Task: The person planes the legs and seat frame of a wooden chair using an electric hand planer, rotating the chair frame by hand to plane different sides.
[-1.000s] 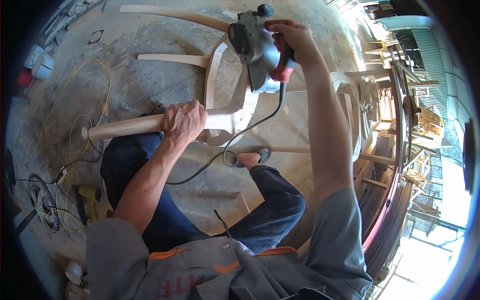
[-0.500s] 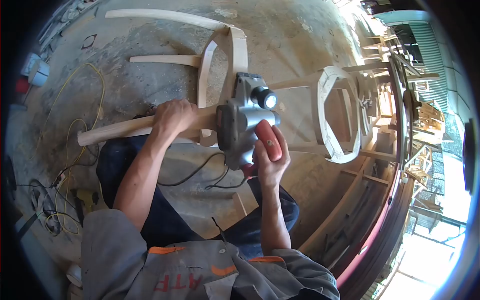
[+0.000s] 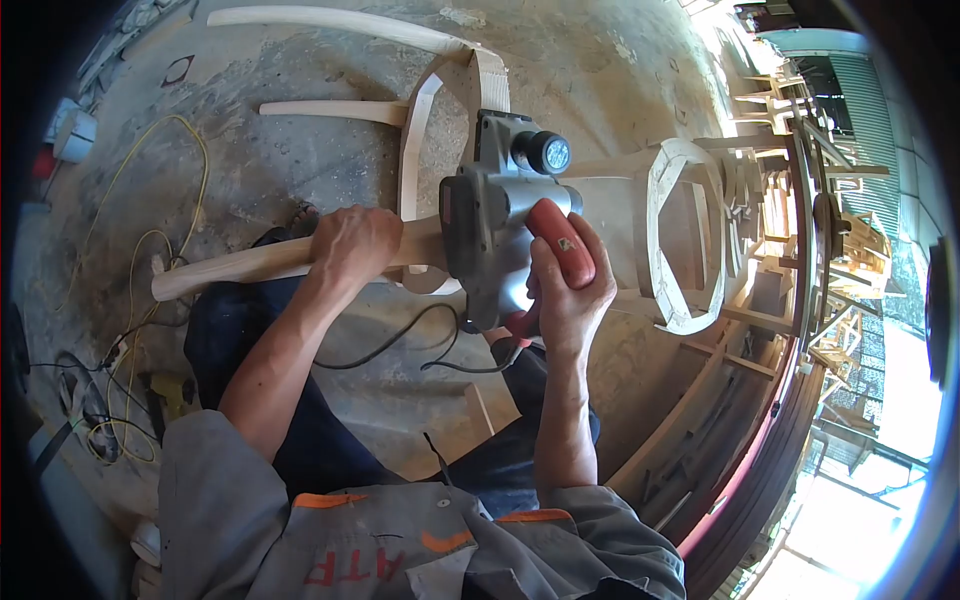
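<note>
Strong daylight floods in beyond the right edge of the floor (image 3: 310,55), bleaching that side white, while the left edge lies dimmer. Glare catches the power tool (image 3: 500,215). Wide-lens distortion bows outer shapes; the view's corners fall black.

This is a woodworking workshop. A power tool (image 3: 495,205) is over a bare wooden frame (image 3: 409,165), and similar curved frames (image 3: 648,230) stand to the right, with unpainted wooden pieces (image 3: 865,255) piled farther right. A yellow cord (image 3: 206,165) and a yellow hand tool (image 3: 172,397) lie left on the stained, rough floor (image 3: 330,60).
</note>
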Demonstrator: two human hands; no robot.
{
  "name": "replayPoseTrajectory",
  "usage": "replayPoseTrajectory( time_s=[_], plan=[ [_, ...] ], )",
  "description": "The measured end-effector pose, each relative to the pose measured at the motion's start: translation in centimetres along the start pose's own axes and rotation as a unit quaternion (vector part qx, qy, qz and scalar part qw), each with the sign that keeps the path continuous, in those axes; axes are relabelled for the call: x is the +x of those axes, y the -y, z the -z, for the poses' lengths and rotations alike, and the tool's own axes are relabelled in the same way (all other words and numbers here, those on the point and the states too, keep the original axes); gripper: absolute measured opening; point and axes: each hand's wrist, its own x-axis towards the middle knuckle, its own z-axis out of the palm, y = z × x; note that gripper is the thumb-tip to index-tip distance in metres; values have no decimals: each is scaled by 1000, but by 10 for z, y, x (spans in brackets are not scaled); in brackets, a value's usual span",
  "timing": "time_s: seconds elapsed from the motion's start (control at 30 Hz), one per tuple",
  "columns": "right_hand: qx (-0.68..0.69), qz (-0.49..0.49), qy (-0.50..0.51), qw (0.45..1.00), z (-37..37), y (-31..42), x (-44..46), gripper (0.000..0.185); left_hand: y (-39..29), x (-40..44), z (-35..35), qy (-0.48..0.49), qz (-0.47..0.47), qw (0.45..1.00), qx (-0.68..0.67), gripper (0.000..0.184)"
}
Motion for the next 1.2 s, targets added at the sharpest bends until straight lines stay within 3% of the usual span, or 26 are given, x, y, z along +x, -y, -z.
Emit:
replayPoseTrajectory(
  time_s=[0.17,0.27,0.57,0.67,0.77,0.87,1.07,1.2],
  plan=[
    [-10,17,7,1000,-3,13,11,48,3,1,-5,-4,-11,1000,-16,21],
    [-20,15,18,1000,-3,18,17,47,5,-2,-17,-65,-40,997,33,8],
    [-26,28,45,998,-9,32,34,51,7,-7,-15,-124,-85,987,50,8],
    [-25,28,58,998,-12,35,44,51,4,-6,-7,-62,-61,996,37,20],
    [-25,33,75,996,-14,41,52,52,6,1,-16,0,-13,1000,-19,19],
    [-49,43,78,995,-19,51,61,52,7,-4,-18,-73,-74,994,41,14],
    [-49,39,116,991,-26,68,81,49,7,2,-21,-13,-34,999,13,14],
    [-49,52,132,989,-37,75,100,46,4,-7,-8,-52,-79,992,83,14]
  ],
)
